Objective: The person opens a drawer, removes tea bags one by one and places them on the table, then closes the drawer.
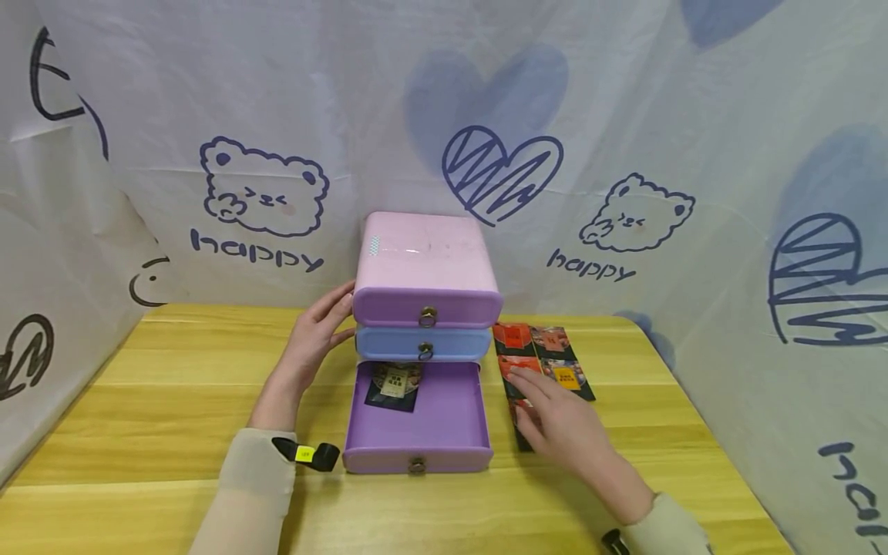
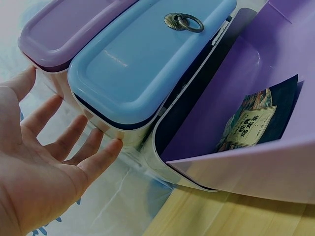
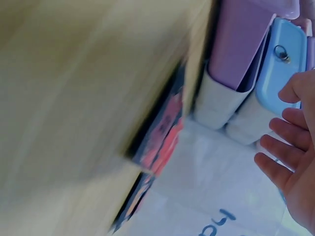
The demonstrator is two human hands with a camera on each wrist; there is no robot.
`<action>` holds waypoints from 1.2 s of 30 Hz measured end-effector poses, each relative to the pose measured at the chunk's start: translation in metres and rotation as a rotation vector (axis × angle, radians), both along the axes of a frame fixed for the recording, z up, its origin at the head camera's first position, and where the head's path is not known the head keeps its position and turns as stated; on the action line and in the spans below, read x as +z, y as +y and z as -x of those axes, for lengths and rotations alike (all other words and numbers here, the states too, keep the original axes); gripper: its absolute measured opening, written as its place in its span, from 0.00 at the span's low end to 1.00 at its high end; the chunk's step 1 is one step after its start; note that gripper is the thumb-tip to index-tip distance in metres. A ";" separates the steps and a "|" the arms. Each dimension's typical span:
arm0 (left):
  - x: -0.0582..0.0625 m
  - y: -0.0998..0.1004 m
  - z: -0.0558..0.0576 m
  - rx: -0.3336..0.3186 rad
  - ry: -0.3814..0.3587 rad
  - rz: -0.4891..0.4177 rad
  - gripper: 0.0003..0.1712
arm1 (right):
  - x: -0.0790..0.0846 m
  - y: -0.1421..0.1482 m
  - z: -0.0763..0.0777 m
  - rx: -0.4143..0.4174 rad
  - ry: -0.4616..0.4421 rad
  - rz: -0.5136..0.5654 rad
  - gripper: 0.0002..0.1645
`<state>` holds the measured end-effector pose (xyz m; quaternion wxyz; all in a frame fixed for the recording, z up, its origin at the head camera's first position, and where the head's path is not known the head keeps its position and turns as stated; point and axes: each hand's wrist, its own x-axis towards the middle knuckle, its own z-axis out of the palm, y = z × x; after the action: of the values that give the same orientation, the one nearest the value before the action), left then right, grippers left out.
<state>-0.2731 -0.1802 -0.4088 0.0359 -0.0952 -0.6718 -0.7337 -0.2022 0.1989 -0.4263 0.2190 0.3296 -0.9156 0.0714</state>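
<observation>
A small drawer cabinet [image 1: 430, 250] with a pink top stands on the table. Its purple top drawer [image 1: 388, 308] and blue middle drawer [image 1: 388, 344] are closed, while the purple bottom drawer [image 1: 433, 428] is pulled out. Inside that drawer, at its back left, lies a dark sachet [image 1: 394, 388] with a pale label. My left hand [image 2: 54, 152] rests its spread fingertips against the cabinet's left side. To the cabinet's right, my right hand [image 1: 565, 424] hovers with loose fingers over several dark sachets with red [image 1: 513, 337] and yellow labels [image 1: 566, 376], partly covering them. It holds nothing visible.
The wooden table [image 1: 173, 401] extends to both sides and in front of the cabinet. Behind it hangs a white cloth [image 1: 388, 116] printed with bears and hearts. Ring pulls [image 1: 428, 316] hang on the drawer fronts.
</observation>
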 end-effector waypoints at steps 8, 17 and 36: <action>-0.001 -0.001 0.001 0.001 0.003 0.009 0.30 | 0.010 -0.024 0.004 0.069 0.027 0.014 0.32; -0.002 -0.001 0.001 -0.003 0.002 -0.003 0.30 | 0.018 -0.052 0.009 0.129 0.042 -0.058 0.31; -0.001 -0.001 0.001 0.004 -0.002 0.001 0.30 | 0.036 -0.095 0.025 0.263 -0.018 -0.369 0.31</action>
<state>-0.2744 -0.1809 -0.4102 0.0366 -0.0931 -0.6724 -0.7334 -0.2275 0.1040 -0.3902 0.1356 0.4800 -0.8642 -0.0662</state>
